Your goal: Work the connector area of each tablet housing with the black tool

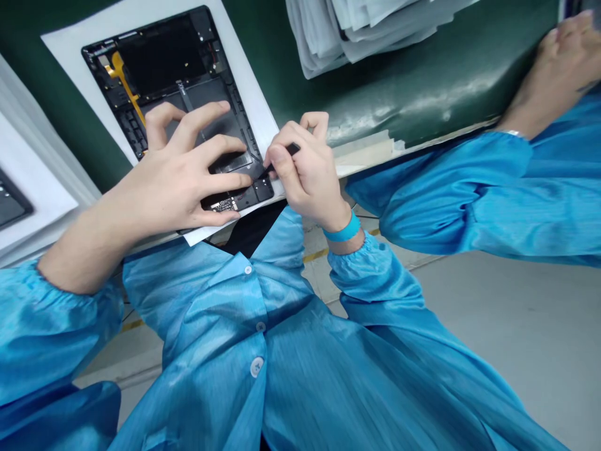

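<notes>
An opened tablet (162,56) lies tilted on a white sheet (66,53), its dark inner parts and a yellow-orange flex cable (123,81) showing. Across its lower part rests my left hand (188,169), fingers spread, with the fingertips on or just over the tablet. Pinched between thumb and fingers of my right hand (305,169) is a thin black pointed tool (292,149), whose exact kind I cannot make out. Its tip reaches the tablet's lower right part, near my left fingers. A small circuit board (224,205) shows beside my left thumb.
White foam-like sheets (319,44) are stacked on the green mat (422,81). At left, part of another dark device (12,200) lies on white sheets (42,169). A co-worker's hand (554,69) and blue sleeve (469,188) are at the right. The table edge (370,153) runs close below the tablet.
</notes>
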`<state>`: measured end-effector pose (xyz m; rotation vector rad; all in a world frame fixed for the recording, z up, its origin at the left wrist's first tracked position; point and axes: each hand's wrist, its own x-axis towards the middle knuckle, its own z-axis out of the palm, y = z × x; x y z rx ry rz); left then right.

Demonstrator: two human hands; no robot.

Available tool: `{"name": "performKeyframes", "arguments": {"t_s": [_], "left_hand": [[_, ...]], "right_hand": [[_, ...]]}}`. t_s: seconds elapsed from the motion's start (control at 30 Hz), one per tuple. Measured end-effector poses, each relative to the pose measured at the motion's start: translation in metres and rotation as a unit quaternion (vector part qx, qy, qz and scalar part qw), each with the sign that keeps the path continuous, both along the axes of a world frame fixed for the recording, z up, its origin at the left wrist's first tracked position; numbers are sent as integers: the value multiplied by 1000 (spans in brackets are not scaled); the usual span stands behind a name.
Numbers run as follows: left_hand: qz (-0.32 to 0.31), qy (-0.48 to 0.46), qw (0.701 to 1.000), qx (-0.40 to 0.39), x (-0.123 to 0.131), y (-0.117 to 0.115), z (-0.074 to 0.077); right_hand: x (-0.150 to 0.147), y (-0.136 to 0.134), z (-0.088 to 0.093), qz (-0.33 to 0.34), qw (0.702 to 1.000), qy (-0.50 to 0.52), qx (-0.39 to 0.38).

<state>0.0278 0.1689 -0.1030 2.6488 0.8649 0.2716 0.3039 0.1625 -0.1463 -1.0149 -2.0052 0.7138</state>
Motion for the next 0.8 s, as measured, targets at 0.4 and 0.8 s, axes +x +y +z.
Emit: {"name": "performKeyframes", "arguments": {"t_s": [0.4, 0.8], "left_hand": [[42, -42, 996, -69, 2, -4, 3], [8, -29, 999, -15, -6, -12, 1]], "right_hand": [[-2, -3, 0, 25, 1000, 7, -7], [0, 0, -9, 45, 999, -12, 16]]}}
